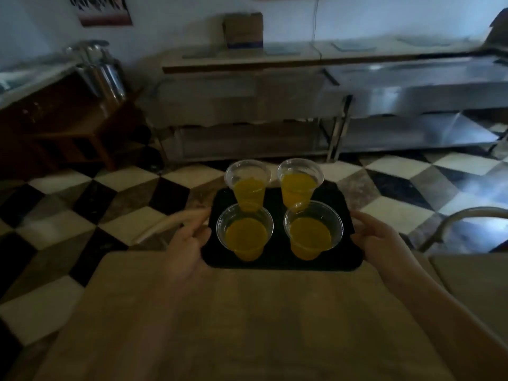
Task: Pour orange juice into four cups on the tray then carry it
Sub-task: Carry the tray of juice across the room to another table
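While both hands grip the black tray (277, 264) at its sides, left hand (187, 243) and right hand (382, 243), four juice-filled cups (246, 232) stand on it above the wooden table's (247, 325) far edge.

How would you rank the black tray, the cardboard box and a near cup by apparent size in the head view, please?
1. Black tray, clearly largest.
2. Cardboard box and near left cup: they look similar; the box stands far back, so I won't rank them.
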Available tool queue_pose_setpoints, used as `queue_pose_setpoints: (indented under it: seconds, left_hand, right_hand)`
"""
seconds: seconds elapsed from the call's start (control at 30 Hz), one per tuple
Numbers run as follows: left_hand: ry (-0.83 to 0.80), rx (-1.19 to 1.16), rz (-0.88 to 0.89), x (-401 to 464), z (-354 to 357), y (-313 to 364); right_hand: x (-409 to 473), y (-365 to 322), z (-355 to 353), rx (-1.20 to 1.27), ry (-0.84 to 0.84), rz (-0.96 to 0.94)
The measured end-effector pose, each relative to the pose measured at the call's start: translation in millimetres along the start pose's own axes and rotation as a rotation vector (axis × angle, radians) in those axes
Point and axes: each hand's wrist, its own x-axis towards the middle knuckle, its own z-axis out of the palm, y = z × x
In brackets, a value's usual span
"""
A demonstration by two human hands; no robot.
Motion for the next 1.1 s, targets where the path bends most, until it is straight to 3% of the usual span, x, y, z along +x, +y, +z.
queue_pose_setpoints:
  seconds: [0.4,0.63,0.9,1.1]
  left_hand:
    - [0.120,0.100,-0.196,-24,-26,-154]
    - [0.167,0.021,-0.307,-57,-35,-214]
    - [0.267,0.063,-0.545,-100,-42,-285]
    - [0.228,0.108,-0.545,-128,-39,-310]
  right_hand:
    - [-9,159,57,-0.091,-0.070,0.113]
    - [-39,221,74,-0.078,-0.062,0.113]
    - [-70,278,79,-0.078,-0.059,0.257]
    - [-107,321,78,-0.110,-0.038,0.354]
